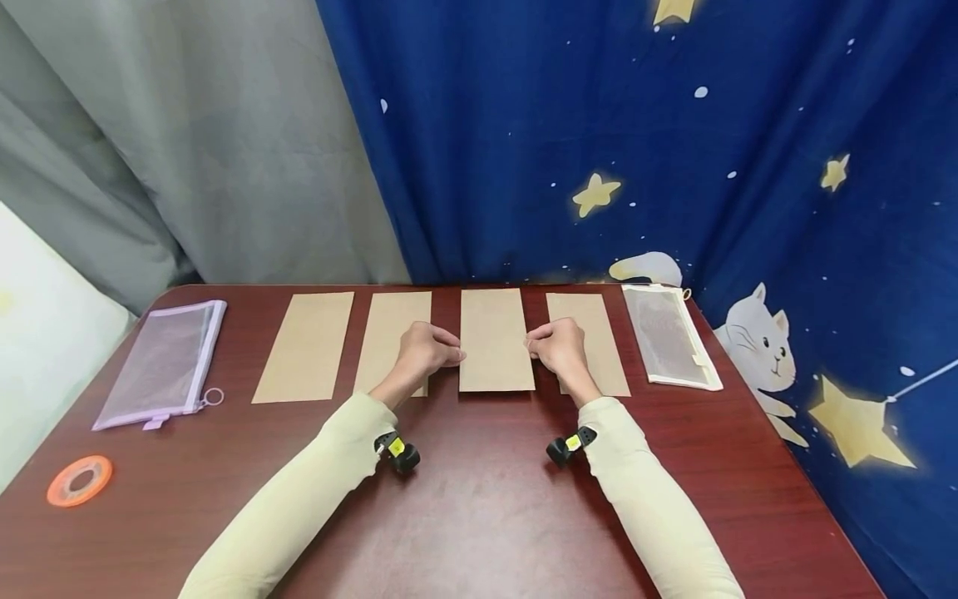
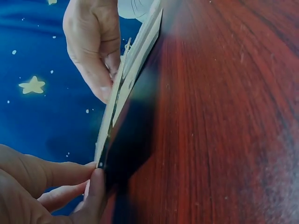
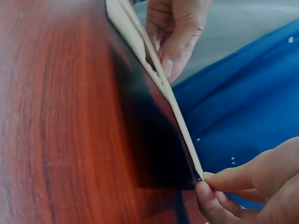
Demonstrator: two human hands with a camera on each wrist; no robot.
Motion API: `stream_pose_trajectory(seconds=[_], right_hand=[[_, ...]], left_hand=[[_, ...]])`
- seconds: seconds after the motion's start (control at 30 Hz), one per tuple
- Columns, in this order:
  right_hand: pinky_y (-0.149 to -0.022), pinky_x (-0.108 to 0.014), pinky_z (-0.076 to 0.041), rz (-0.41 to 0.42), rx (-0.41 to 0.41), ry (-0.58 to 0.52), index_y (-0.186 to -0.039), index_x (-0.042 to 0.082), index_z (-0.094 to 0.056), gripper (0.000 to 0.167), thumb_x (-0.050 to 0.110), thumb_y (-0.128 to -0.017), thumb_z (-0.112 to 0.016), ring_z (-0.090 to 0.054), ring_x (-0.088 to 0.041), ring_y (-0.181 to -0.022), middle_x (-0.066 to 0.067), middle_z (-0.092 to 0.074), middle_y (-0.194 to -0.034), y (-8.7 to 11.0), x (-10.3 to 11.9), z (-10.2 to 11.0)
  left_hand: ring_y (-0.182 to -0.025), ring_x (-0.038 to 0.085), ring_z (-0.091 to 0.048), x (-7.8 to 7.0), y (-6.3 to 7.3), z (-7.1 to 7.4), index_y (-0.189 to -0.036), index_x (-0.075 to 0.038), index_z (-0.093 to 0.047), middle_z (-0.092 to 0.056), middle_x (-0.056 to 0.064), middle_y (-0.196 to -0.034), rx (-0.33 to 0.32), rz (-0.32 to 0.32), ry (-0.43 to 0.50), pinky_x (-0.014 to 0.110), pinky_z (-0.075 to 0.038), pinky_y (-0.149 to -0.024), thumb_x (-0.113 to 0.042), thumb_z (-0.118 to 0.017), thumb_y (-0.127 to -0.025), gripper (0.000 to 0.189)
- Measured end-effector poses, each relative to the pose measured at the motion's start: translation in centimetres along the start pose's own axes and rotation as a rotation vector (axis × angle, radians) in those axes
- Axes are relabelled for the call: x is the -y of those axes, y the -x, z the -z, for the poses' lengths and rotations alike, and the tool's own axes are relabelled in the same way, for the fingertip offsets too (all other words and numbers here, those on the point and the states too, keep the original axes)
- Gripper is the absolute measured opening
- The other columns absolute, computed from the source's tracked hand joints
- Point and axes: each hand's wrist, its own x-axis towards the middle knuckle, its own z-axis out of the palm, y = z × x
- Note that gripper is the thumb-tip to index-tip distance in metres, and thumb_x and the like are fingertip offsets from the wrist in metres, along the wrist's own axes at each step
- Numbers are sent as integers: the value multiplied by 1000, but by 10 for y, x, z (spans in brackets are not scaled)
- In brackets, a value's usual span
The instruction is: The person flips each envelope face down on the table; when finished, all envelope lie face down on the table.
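A brown kraft paper rectangle (image 1: 494, 341), perhaps an envelope, is held between both hands near the far side of the table. My left hand (image 1: 427, 349) pinches its left edge between thumb and fingers. On the opposite edge, my right hand (image 1: 560, 344) pinches it the same way. Both wrist views show the held paper (image 2: 111, 109) edge-on, raised slightly off the wood, with a dark shadow under it. Similar brown papers lie on either side: one at far left (image 1: 305, 348), one partly behind the left hand (image 1: 389, 333), and one partly behind the right (image 1: 599, 341).
On the left lie a lilac zip mesh pouch (image 1: 165, 362) with a ring pull and an orange tape roll (image 1: 80, 481). A white-edged mesh pouch (image 1: 669, 337) lies at the right. Grey (image 1: 247, 141) and blue star-patterned curtains (image 1: 524, 150) hang behind the reddish-brown table (image 1: 479, 516).
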Motion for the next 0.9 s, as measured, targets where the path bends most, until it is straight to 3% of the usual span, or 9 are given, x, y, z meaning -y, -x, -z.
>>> stream_pose_trajectory(seconds=[0.2, 0.33, 0.47, 0.6, 0.9], right_hand=[[-67, -21, -56, -8, 24, 56, -87, 3, -82, 7, 7, -86, -76, -75, -19, -68, -11, -78, -79, -6, -1, -9], [-77, -31, -59, 41, 2, 119, -86, 2, -82, 8, 7, -85, -75, -75, -24, -76, -11, -78, -77, -9, 0, -13], [-90, -42, -59, 67, -10, 160, -85, 2, -82, 9, 6, -85, -74, -73, -32, -94, -12, -79, -85, -9, -3, -16], [-95, -45, -57, 55, 0, 183, -87, 2, -81, 9, 5, -85, -73, -70, -35, -104, -14, -79, -95, -9, -5, -16], [-93, -45, -57, 96, -3, 237, -85, 1, -80, 10, 2, -86, -70, -71, -33, -99, -15, -78, -94, -7, -2, -15]], left_hand=[[-84, 20, -73, 6, -6, -5, -87, -2, -80, -79, 11, -90, -25, -72, -138, 29, -59, -75, -7, -85, -76, 13], [-90, 28, -70, 5, -9, -9, -82, -2, -79, -78, 13, -92, -58, -135, -237, 33, -59, -72, -7, -84, -74, 11], [-82, 29, -69, 1, -9, -12, -76, -3, -77, -76, 12, -85, -65, -157, -315, 35, -58, -66, -5, -83, -74, 6], [-74, 23, -62, -1, -8, -15, -67, -6, -72, -71, 7, -74, -64, -176, -353, 32, -55, -63, -3, -82, -74, 12], [-59, 15, -44, 2, -7, -15, -53, -8, -63, -48, -6, -51, -69, -250, -327, 22, -36, -49, 0, -77, -75, 27]])
